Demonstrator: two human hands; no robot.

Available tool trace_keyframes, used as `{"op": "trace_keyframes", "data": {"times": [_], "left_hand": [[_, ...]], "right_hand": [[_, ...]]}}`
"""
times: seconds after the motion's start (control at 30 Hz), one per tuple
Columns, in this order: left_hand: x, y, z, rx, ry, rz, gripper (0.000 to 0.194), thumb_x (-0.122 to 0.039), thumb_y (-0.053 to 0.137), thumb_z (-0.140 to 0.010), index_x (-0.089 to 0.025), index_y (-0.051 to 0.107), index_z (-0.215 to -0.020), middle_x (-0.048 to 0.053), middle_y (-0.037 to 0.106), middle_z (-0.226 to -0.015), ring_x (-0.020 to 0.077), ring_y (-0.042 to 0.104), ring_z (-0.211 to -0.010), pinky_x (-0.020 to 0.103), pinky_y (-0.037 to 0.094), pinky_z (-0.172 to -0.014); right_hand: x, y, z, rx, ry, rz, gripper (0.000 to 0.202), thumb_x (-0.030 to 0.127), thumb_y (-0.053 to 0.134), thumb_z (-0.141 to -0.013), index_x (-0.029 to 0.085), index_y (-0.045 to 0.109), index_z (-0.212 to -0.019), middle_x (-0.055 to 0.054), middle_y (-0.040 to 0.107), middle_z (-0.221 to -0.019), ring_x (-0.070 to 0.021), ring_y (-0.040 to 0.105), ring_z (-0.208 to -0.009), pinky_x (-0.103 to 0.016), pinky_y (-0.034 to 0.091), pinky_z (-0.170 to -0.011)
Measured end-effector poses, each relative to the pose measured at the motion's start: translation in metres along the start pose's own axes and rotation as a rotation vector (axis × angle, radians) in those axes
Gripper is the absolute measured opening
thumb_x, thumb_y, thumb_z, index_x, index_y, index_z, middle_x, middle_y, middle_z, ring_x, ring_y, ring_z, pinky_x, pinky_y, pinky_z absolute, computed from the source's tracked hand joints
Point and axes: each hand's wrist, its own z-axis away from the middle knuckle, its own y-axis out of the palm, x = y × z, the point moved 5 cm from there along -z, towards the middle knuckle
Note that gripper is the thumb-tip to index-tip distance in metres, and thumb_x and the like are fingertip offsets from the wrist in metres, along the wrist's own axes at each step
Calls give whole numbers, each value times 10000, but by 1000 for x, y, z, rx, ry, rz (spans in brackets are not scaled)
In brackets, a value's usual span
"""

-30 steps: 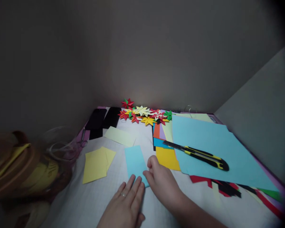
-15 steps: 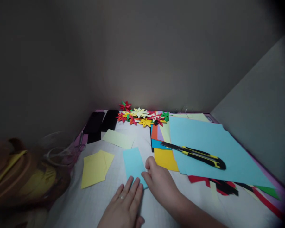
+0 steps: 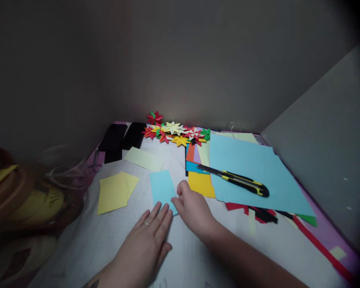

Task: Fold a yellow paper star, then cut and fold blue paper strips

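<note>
A light blue paper rectangle [image 3: 162, 186] lies on the white sheet before me, apparently folded in two. My left hand [image 3: 150, 236] rests flat with its fingers stretched out, fingertips on the paper's near end. At the paper's right edge is my right hand [image 3: 195, 206], its fingers curled in and its thumb tip touching the edge. Nothing shows inside the curled fingers. Two yellow paper pieces [image 3: 112, 194] overlap to the left, and a pale green strip [image 3: 144, 159] lies just beyond the blue paper.
A utility knife [image 3: 234, 180] sits on large light blue sheets [image 3: 258, 160] at right, above red and black scraps [image 3: 255, 213]. Folded paper stars [image 3: 174, 129] line the back. Dark phones [image 3: 113, 137] and scissors [image 3: 96, 162] are at left, beside a blurred brown bag [image 3: 18, 200].
The whole scene sits higher in view as the camera has tilted down. My left hand stays flat on the blue paper, and my right thumb stays at its right edge.
</note>
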Motion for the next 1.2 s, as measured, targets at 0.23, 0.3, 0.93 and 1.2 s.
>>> {"op": "trace_keyframes", "data": {"times": [0.23,0.3,0.93,1.2], "left_hand": [[-3,-4,-1,34,-23,18,579,-253,443,-855,-167,323,-1415,99,355,-1451,256,310,-1344,429,364,-1040],[-5,-3,-1,34,-22,9,550,-277,435,-864,-158,360,-1396,100,362,-1448,257,312,-1343,428,361,-1041],[-12,-8,15,-29,-22,-278,421,-239,451,-823,-46,605,-1165,207,557,-1259,345,511,-1180,470,476,-875],[-8,-13,6,-60,-53,-214,364,-174,368,-870,-60,663,-1050,186,621,-1177,308,593,-1082,439,519,-812]], "right_hand": [[4,-2,31,-90,-332,44,94,171,468,-824,178,519,-902,-61,615,-844,-194,566,-801,-311,452,-708],[8,5,52,-85,-550,99,244,132,453,-822,158,550,-1044,-100,628,-1026,-218,550,-974,-357,454,-853],[-4,14,71,-11,-591,380,627,531,632,-763,199,517,-1283,-148,517,-1324,-327,506,-1134,-516,411,-923],[-11,-8,65,-144,-564,424,262,260,576,-834,168,644,-1070,-108,585,-1258,-309,523,-1129,-498,413,-929]]}}
